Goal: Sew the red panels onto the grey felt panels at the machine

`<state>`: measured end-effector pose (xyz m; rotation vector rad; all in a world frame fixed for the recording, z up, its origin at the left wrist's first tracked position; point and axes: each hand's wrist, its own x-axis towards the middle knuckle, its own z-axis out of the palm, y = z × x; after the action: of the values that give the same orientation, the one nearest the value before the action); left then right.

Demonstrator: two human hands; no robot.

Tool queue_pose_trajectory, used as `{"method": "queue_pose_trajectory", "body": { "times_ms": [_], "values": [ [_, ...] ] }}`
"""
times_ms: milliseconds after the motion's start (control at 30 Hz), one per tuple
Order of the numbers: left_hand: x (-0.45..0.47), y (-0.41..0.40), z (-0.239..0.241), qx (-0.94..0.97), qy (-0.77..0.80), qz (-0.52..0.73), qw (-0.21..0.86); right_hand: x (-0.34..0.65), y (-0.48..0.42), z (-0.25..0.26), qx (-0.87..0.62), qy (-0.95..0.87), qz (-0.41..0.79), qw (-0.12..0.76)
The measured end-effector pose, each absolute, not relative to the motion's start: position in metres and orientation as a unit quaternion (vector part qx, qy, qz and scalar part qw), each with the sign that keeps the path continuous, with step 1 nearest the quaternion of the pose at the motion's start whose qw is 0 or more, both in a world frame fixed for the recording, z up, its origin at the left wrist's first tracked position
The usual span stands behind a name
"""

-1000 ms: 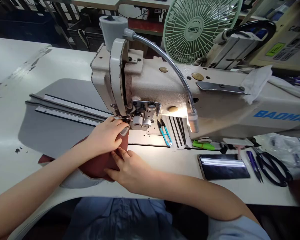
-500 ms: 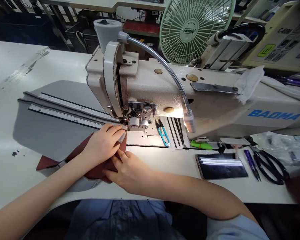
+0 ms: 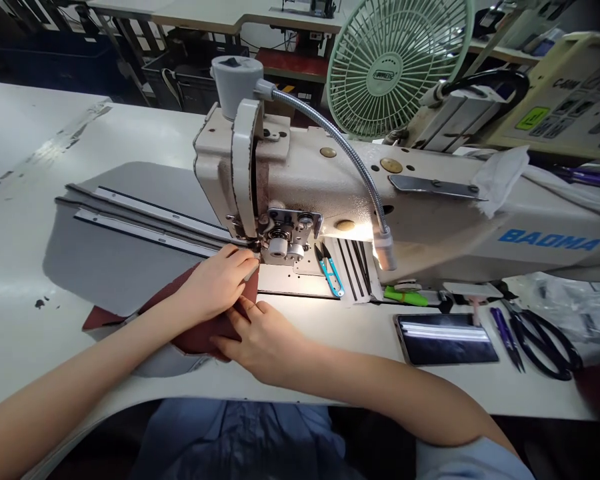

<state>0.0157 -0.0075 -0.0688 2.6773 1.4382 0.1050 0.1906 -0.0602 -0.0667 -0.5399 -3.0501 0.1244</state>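
A grey fabric piece [image 3: 125, 267] with a maroon side [image 3: 207, 339] folded up at its near edge lies under the head of a sewing machine [image 3: 300, 167]. Two white strips with dark edges [image 3: 145, 233] run along the grey part toward the needle area. My left hand [image 3: 217, 283] presses on the fabric just in front of the presser foot, its fingers bent and close together. Beside it, my right hand [image 3: 267, 340] pinches the maroon fold, thumb low and fingers on top. The fingertips partly hide the fabric edge.
Blue thread snips [image 3: 333, 273] and dark thin strips [image 3: 355, 270] lie right of the needle area. Farther right are a green tool [image 3: 405, 295], a phone [image 3: 447, 340], a purple pen-like tool [image 3: 507, 337] and black scissors [image 3: 545, 343]. A green fan [image 3: 397, 73] stands behind the machine.
The whole view has shifted a little, so the machine and fabric appear farther right and lower. Both hands keep nearly the same hold beside the presser foot.
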Motion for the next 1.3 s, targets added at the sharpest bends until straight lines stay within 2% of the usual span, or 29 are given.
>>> {"method": "queue_pose_trajectory", "body": {
  "times_ms": [300, 700, 933, 1033, 1167, 1300],
  "values": [
    [0.020, 0.021, -0.060, 0.865, 0.500, 0.012, 0.042, 0.193, -0.041, -0.068, -0.190, -0.981, 0.044, 0.013],
    [0.028, -0.008, -0.044, 0.839, 0.531, 0.009, 0.115, 0.193, -0.034, -0.077, -0.191, -0.978, 0.066, 0.043],
    [0.035, 0.010, -0.039, 0.857, 0.505, -0.091, 0.045, 0.190, -0.015, -0.090, -0.208, -0.974, 0.057, 0.066],
    [0.038, 0.016, -0.041, 0.850, 0.518, -0.090, 0.024, 0.188, -0.009, -0.095, -0.222, -0.970, 0.060, 0.078],
    [0.030, 0.015, -0.031, 0.855, 0.513, -0.073, 0.034, 0.184, -0.010, -0.085, -0.260, -0.957, 0.099, 0.084],
    [0.007, -0.005, -0.005, 0.873, 0.484, -0.045, 0.028, 0.182, -0.026, -0.059, -0.280, -0.932, 0.213, 0.087]
  ]
}}
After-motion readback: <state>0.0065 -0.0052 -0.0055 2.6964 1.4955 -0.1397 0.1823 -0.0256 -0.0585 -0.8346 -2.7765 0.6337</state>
